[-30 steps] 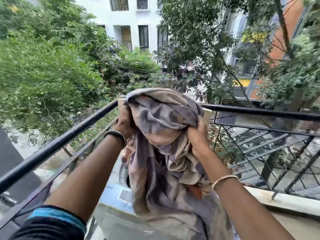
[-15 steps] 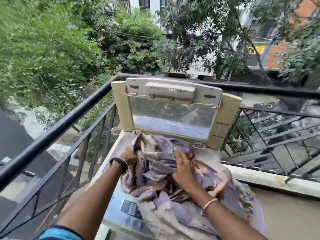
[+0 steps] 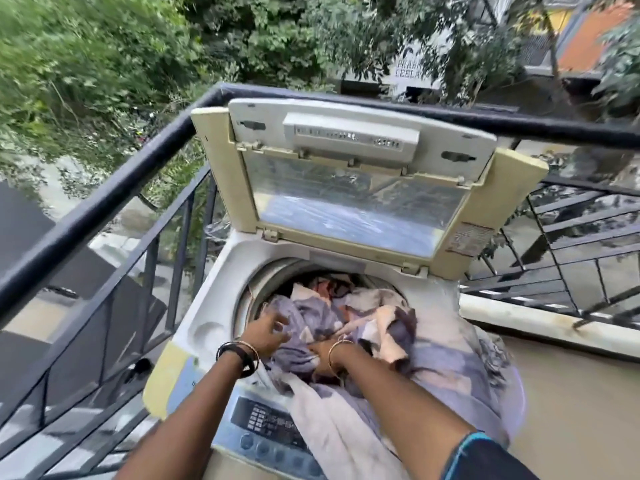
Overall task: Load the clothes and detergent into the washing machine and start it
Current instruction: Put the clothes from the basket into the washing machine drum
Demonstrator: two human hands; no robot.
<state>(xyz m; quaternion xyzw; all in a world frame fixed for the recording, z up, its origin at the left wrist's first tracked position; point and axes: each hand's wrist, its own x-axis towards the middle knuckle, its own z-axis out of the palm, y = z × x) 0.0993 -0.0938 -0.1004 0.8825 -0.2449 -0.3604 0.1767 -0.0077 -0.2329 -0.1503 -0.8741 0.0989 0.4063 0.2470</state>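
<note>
Clothes [image 3: 322, 315] crumpled in round drum [image 3: 257, 289], left hand [image 3: 266, 336] spread, pressing them, right hand [image 3: 320, 356] grip hidden

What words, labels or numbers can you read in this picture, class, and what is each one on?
"BHA..." above "LEELA": white sign in the background, rest hidden.
Control panel on the washing machine: print blurred, unreadable.
Sticker on the open lid: too small to read.
Grey bar under the lid: marks unreadable.
</note>
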